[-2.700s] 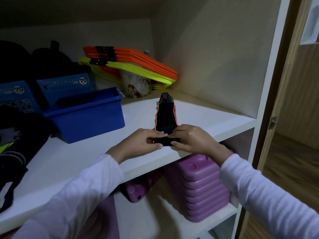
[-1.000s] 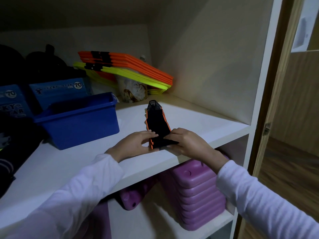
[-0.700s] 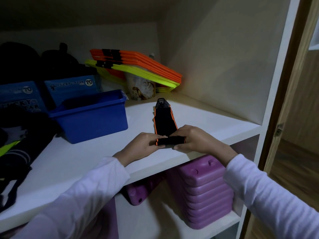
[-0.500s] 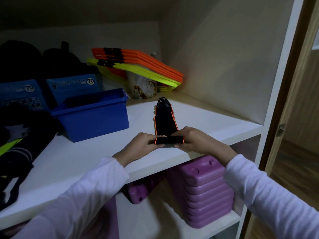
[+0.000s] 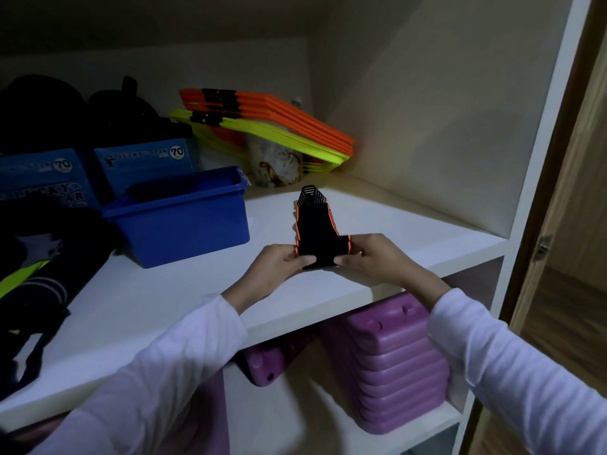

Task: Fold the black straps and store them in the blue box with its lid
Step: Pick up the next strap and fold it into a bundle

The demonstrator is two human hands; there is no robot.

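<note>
A black strap (image 5: 314,224) with orange edges lies on the white shelf (image 5: 164,290), running away from me. Its near end is folded over into a short crosswise roll. My left hand (image 5: 279,261) pinches the left side of that fold, and my right hand (image 5: 368,254) pinches the right side. The open blue box (image 5: 184,218) stands on the shelf to the left of the strap, a hand's width away. I see no lid on it.
Behind the blue box stand blue printed cartons (image 5: 144,159) and dark bags (image 5: 39,113). Orange and yellow flat hurdles (image 5: 272,123) lean at the back over a patterned cup (image 5: 276,162). Dark clothing (image 5: 29,274) lies far left. Purple plastic blocks (image 5: 394,353) fill the shelf below.
The near end of the strap has been folded over further into a thicker crosswise roll, and both hands have shifted slightly with it. The box has not moved.
</note>
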